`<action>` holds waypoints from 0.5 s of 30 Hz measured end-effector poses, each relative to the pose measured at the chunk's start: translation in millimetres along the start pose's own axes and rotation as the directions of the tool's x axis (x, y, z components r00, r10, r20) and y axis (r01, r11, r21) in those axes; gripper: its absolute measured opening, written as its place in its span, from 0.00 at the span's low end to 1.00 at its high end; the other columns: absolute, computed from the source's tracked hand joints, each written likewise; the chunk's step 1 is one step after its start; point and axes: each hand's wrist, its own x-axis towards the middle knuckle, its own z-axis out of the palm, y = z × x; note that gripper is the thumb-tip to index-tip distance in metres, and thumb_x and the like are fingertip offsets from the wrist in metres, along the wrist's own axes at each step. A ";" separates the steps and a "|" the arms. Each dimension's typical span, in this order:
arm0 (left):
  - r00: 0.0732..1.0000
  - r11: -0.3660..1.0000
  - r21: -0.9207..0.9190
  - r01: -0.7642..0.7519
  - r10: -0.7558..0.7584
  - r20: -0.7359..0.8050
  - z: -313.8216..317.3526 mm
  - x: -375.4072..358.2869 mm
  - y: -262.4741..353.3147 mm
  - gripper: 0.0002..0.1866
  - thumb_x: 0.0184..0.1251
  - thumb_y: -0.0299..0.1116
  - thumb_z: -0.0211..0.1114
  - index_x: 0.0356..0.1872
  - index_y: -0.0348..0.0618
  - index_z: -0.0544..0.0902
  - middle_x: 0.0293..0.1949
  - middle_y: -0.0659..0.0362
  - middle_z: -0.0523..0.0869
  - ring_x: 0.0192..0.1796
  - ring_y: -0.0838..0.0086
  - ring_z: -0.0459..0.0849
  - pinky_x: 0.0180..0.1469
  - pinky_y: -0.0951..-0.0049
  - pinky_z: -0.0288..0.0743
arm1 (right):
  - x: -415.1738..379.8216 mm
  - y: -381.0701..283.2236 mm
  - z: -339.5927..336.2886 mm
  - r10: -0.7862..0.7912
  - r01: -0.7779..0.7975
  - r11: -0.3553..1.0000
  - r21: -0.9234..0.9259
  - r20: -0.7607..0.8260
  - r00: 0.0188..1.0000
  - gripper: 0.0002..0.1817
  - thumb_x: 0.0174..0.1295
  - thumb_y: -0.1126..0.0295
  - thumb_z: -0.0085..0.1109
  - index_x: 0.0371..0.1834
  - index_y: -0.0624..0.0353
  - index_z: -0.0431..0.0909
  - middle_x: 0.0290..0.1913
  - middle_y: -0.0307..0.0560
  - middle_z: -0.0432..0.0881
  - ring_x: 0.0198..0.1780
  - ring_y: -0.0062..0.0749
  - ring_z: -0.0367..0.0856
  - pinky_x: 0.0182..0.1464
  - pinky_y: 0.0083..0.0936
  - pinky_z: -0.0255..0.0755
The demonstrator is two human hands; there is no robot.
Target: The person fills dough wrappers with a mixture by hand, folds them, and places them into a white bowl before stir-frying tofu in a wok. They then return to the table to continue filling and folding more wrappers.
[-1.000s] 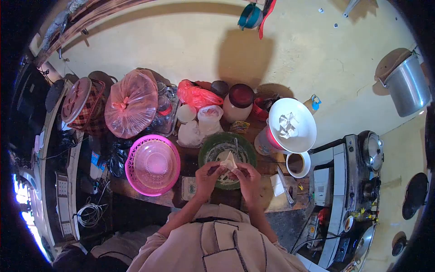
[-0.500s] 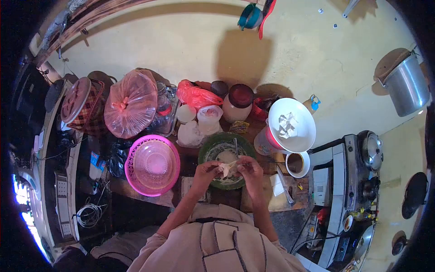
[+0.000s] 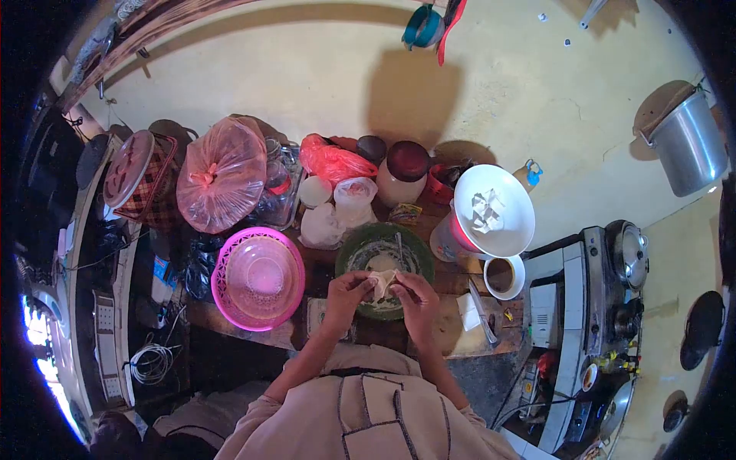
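Note:
A thin, pale dough wrapper (image 3: 382, 284) is stretched between my two hands, above the front part of a green bowl (image 3: 424, 249). My left hand (image 3: 343, 299) pinches its left side with thumb and fingertips. On the other side, my right hand (image 3: 416, 300) grips it with bent fingers. Pale batter-like residue coats the inside of the green bowl, where a metal spoon (image 3: 399, 244) leans against the far wall. To the right, a white bowl (image 3: 512, 226) holds several pale folded pieces and sits atop a container.
A pink basket (image 3: 217, 287) with a clear bowl in it stands left. White plastic bags (image 3: 322, 228) and a lidded jar (image 3: 406, 180) are behind the green bowl. At right are a cup of brown liquid (image 3: 501, 277), a knife (image 3: 481, 310) and a stove (image 3: 596, 268).
My hands have drawn slightly closer together, with the right hand shifting left and down. The dough wrapper between them has changed shape and now hangs more upright.

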 end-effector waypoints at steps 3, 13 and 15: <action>0.999 0.999 -0.039 0.014 -0.016 -0.044 2.5 -0.6 -0.1 0.08 0.58 0.27 0.60 0.36 0.33 0.78 0.30 0.61 0.80 0.32 0.82 0.77 0.34 0.83 0.72 | 0.0 -0.7 2.7 -0.086 0.087 0.996 -0.035 0.028 0.996 0.11 0.51 0.85 0.54 0.38 0.65 0.77 0.40 0.46 0.77 0.38 0.25 0.77 0.40 0.18 0.73; 0.998 0.998 -0.011 0.064 -0.065 -0.015 0.7 0.3 7.3 0.08 0.58 0.27 0.60 0.35 0.32 0.79 0.30 0.60 0.80 0.31 0.81 0.78 0.36 0.82 0.75 | 4.0 7.0 8.1 0.335 -0.325 0.839 0.436 0.056 0.941 0.11 0.53 0.81 0.55 0.41 0.64 0.75 0.37 0.47 0.78 0.38 0.26 0.77 0.41 0.21 0.73; 0.998 0.998 0.021 0.067 -0.067 -0.010 1.0 -0.5 9.6 0.08 0.58 0.27 0.60 0.35 0.32 0.79 0.30 0.60 0.80 0.31 0.81 0.78 0.36 0.83 0.75 | 4.2 7.4 7.9 0.329 -0.320 0.867 0.381 0.044 0.943 0.11 0.52 0.81 0.56 0.40 0.64 0.76 0.36 0.46 0.78 0.37 0.26 0.77 0.41 0.21 0.73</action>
